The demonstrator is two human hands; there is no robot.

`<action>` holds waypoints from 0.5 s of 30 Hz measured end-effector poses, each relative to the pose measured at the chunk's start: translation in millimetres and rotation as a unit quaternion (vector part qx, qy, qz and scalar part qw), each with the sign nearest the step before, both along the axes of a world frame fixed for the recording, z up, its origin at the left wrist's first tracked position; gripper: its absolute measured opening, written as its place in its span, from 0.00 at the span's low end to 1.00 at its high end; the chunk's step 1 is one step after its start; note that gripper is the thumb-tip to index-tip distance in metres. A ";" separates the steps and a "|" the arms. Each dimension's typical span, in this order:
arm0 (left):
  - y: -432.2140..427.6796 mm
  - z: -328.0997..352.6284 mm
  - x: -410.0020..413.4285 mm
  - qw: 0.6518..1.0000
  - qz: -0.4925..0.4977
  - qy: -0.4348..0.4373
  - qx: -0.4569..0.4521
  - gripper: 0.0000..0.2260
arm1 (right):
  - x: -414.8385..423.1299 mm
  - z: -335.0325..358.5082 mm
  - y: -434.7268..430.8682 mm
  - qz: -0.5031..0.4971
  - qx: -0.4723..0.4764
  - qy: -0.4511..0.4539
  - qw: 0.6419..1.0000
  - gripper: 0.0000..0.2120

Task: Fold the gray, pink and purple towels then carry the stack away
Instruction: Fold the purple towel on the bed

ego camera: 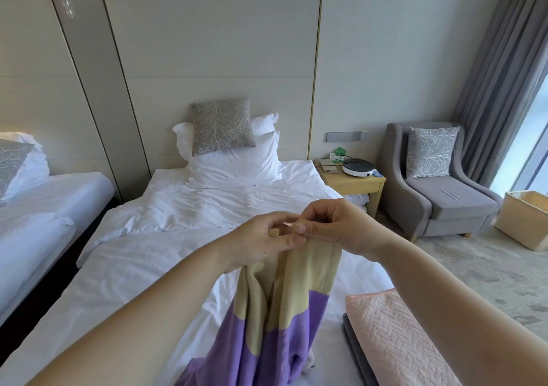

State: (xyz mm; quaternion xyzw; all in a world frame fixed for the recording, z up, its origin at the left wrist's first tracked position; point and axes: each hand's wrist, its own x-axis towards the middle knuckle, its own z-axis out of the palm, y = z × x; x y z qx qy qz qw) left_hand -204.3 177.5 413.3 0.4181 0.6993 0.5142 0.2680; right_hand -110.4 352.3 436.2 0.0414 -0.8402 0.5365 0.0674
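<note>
Lower right, a folded pink towel lies on the gray towel. At bottom centre the purple towel hangs bunched over the bed. At mid-frame the left hand and right hand, touching, pinch its yellow top edge with curled fingers. Beyond are pillows, and at the right an armchair.

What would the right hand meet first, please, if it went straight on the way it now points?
Most likely the left hand: the right hand points leftward at it. Both pinch the purple towel at its top edge, fingertips almost touching. Depth is hard to judge.
</note>
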 end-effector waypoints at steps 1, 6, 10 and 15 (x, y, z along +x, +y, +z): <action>0.4 -0.1 -0.9 1.000 0.006 0.005 0.004 0.09 | -1.0 0.1 0.2 -0.006 0.006 0.000 1.000 0.05; -2.5 2.2 -17.5 0.997 0.060 0.044 0.033 0.02 | 1.0 0.9 6.6 0.022 -0.016 -0.028 0.999 0.07; -0.8 2.8 -23.8 0.987 0.133 0.084 0.033 0.04 | 0.0 4.7 8.1 -0.006 0.010 -0.037 0.999 0.08; -4.7 9.5 -25.3 0.950 0.284 0.115 -0.053 0.21 | -5.3 0.7 1.7 -0.062 -0.074 -0.034 0.995 0.05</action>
